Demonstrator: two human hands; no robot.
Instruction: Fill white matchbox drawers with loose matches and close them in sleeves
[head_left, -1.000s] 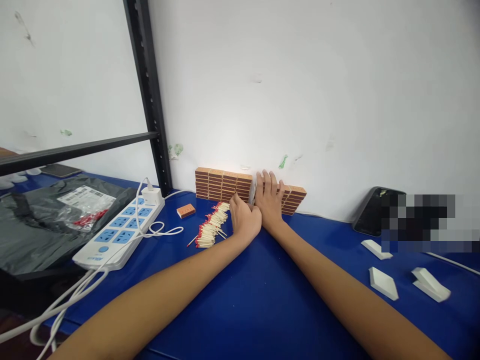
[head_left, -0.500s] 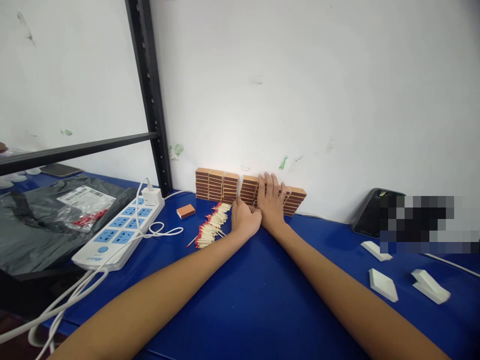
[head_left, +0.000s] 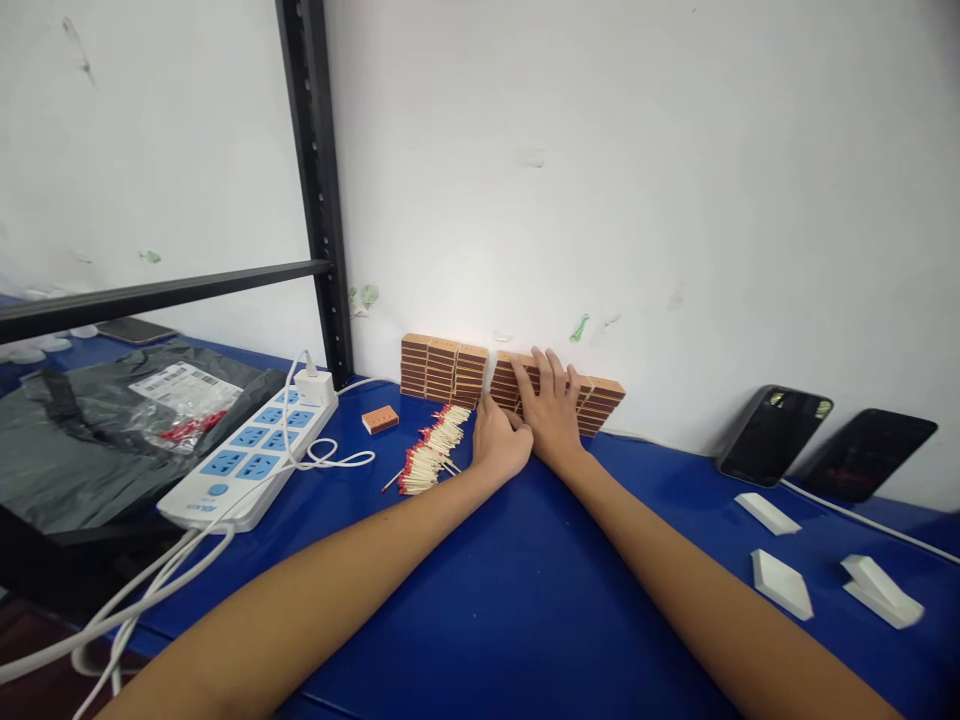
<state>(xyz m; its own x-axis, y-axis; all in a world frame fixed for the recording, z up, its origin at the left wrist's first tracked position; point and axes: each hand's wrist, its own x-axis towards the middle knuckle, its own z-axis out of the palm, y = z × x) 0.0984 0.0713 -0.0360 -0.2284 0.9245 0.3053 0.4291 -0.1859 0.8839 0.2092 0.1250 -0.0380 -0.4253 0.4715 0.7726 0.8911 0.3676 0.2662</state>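
Note:
Stacked matchboxes with orange tops and dark striking sides stand against the wall in a left group (head_left: 443,370) and a right group (head_left: 604,405), with a narrow gap between them. My right hand (head_left: 551,410) lies with spread fingers over the front and top of the right group. Low by the gap, my left hand (head_left: 501,440) is closed, its fingers curled against the base of the stacks; whatever it may grip there is hidden. A pile of red-tipped matches (head_left: 435,450) lies just left of it. Farther left, a single matchbox (head_left: 380,419) rests flat on the blue table (head_left: 480,610).
At left are a white power strip (head_left: 251,455) with a plugged-in charger (head_left: 315,387) and trailing cables, a grey plastic bag (head_left: 67,440) and a black rack post (head_left: 319,190). Two phones (head_left: 776,435) lean on the wall at right, behind several white pieces (head_left: 781,583).
The view has shifted slightly, so the scene sits a little farther right. My right hand's fingers have spread wider over the right group. My left hand stays by the gap.

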